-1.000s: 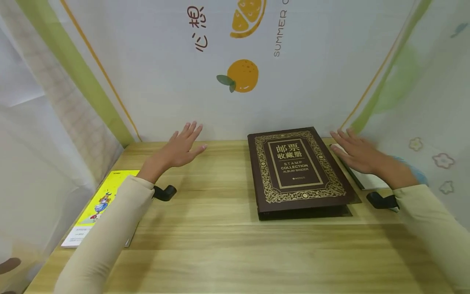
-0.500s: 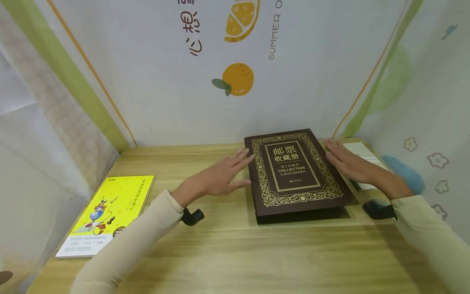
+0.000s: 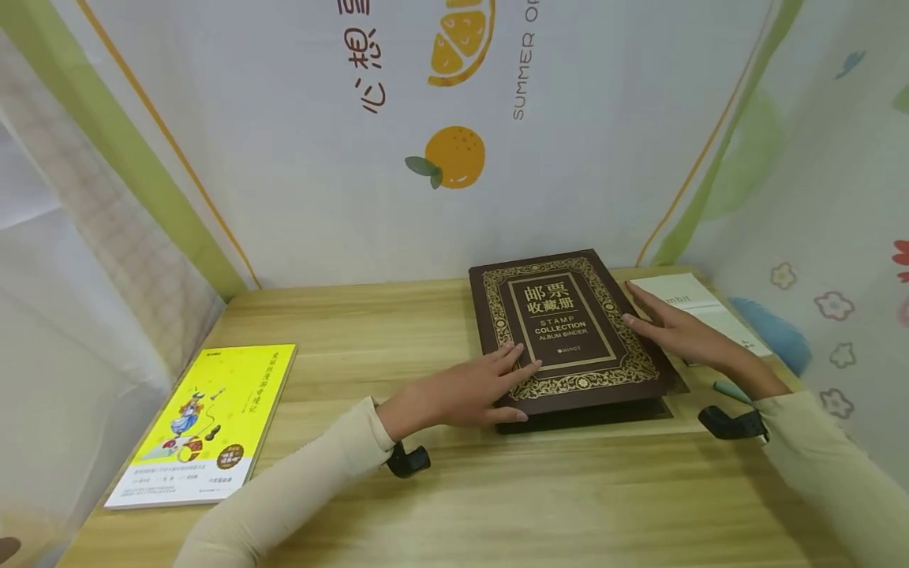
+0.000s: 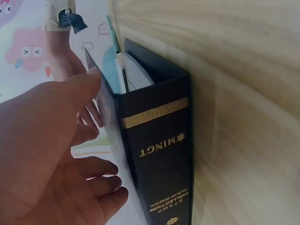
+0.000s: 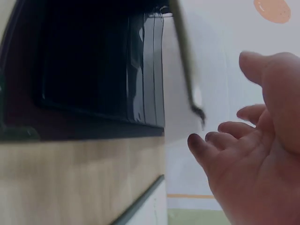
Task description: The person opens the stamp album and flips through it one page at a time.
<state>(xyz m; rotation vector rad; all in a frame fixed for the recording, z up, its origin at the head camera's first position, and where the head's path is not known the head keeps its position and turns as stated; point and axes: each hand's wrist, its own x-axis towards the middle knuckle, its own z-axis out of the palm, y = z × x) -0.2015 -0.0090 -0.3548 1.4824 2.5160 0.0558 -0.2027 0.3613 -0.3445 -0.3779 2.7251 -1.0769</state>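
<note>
A dark brown stamp album binder with gold borders lies on the wooden table, its front cover raised a little at the right and front. Its spine faces my left hand, which reaches over the lower left of the cover with fingers spread and thumb by the front corner. Along the binder's right edge is my right hand, fingers extended and fingertips beside the cover. Clear plastic pages show inside the binder's open side in the right wrist view. Neither hand grips anything.
A yellow and white book lies at the table's left. To the right of the binder are a pale notebook, partly behind my right hand, and a small green item. A printed white curtain hangs behind the table.
My left hand has moved right from over the table's left side to the binder's lower left. My right hand has lowered slightly beside the right edge. The view has shifted a little.
</note>
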